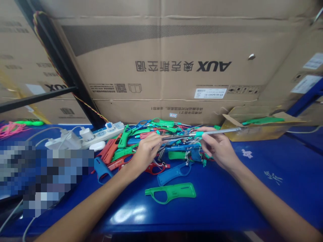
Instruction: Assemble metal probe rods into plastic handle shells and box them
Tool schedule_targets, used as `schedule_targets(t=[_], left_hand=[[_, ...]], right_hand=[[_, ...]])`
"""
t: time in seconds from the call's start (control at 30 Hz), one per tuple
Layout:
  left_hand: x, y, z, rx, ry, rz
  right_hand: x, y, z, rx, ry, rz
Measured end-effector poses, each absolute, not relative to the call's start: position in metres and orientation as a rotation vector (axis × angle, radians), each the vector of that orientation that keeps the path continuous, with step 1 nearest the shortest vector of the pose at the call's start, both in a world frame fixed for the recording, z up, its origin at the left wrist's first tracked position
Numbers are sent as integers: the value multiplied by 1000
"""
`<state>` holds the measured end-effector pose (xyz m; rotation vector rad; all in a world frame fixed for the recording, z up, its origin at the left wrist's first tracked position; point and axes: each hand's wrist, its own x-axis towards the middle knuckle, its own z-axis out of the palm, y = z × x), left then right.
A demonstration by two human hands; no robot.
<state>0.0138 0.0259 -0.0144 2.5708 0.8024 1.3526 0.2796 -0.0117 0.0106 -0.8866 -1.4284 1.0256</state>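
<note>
My left hand (pixel 148 148) is closed in a pinch on the near end of a thin dark rod (pixel 171 137). My right hand (pixel 219 148) has its fingers closed round a silvery metal tube (pixel 227 130) with a small green piece (pixel 199 134) on it. Rod and tube lie in one line; I cannot tell whether they are joined. Below and behind both hands spreads a heap of lighter casings in green, red and blue, with small parts and white wires. In front lie a blue lighter casing (pixel 171 174) and a green lighter casing (pixel 174 193).
A white power strip (pixel 102 134) with plugs stands left of the heap. At the right is an open cardboard box (pixel 254 132) with green pieces inside. Large cartons (pixel 161 40) form the back wall. The blue table (pixel 242 201) is glossy. Pink strands (pixel 13 129) lie far left.
</note>
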Motion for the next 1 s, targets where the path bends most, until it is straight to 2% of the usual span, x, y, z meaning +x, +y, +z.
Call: schedule_targets(t=[0.13,0.23,0.53,0.8,1.0], left_hand=[[9,22,-6,2592,718,1609],[10,17,1,2508,717,1632],[15,19,-2,2234,873,1499],[20,17,0,2301,973,1218],[23,15,2,2310,918,1163]], right_hand=[[281,-15,10,-874,-1471,1088],[282,-16,9,-880,-1509,1096],[282,-10,8,-902,-1378,1060],[280,-6,11,-955,-1312,1029],[279,-6,10,-986,-1305,1042]])
